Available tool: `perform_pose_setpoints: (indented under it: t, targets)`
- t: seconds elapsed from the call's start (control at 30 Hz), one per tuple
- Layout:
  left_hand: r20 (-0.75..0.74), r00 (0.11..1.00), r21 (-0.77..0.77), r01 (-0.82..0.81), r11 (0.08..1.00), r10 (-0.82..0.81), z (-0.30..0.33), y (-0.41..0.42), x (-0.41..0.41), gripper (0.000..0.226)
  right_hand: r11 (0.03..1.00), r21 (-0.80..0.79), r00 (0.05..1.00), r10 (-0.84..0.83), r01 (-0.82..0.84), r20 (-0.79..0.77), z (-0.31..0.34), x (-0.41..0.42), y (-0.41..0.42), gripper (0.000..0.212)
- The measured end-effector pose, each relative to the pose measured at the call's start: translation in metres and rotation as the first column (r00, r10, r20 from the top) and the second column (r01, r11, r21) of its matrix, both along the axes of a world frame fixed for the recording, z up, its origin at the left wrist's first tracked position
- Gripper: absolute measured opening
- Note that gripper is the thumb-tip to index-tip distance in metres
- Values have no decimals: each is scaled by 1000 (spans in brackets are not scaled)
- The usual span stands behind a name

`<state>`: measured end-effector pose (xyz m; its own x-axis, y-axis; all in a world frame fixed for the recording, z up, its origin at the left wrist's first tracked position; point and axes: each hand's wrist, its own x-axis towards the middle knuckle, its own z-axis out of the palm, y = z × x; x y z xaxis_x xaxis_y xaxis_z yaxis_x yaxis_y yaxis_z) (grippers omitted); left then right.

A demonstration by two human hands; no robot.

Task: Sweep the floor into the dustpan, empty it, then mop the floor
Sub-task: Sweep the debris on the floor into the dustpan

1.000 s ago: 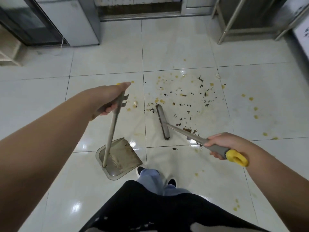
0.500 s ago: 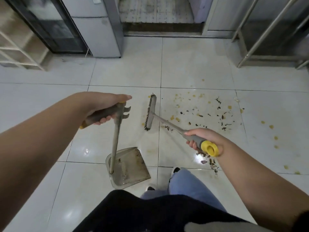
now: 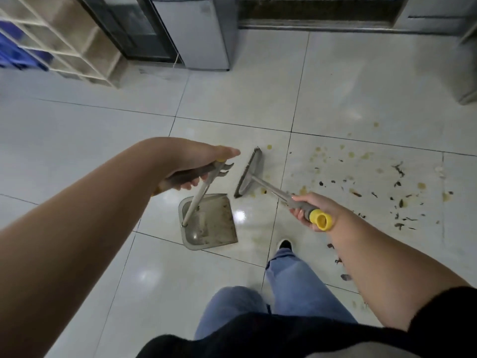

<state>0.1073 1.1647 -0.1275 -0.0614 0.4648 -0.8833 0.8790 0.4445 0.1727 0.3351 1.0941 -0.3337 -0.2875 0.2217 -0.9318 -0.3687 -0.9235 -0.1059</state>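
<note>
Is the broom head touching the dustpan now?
Apart. The head view shows bare floor tile between the broom head and the dustpan rim.

The floor [image 3: 77, 140] is glossy pale tile with dark grout lines. A grey dustpan [image 3: 211, 226] rests on it near the middle, its open edge toward the right. Just beyond its far right corner, the broom head [image 3: 248, 173] meets the tile. To the right, dark scraps [image 3: 398, 202] and yellowish spots [image 3: 366, 156] are scattered across one tile, well apart from the dustpan. A few more scraps [image 3: 344, 277] lie nearer. A black shoe [image 3: 285, 244] stands just right of the dustpan.
</note>
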Motion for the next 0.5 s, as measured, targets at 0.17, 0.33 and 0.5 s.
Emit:
perform_pose_setpoints:
  t: [0.17,0.33,0.5]
  targets:
    - [79,993,-15,85,996,-84,-7,25,21,56,996,-89,998,24,-18,66,-2,49,-13,27]
    - [100,977,34,183,982,-186,-12,32,38,56,967,-152,976,-186,203,116,9,100,-81,25]
    - [175,959,87,212,973,-225,-21,20,39,54,906,-199,920,-334,373,204,23,123,-167,25]
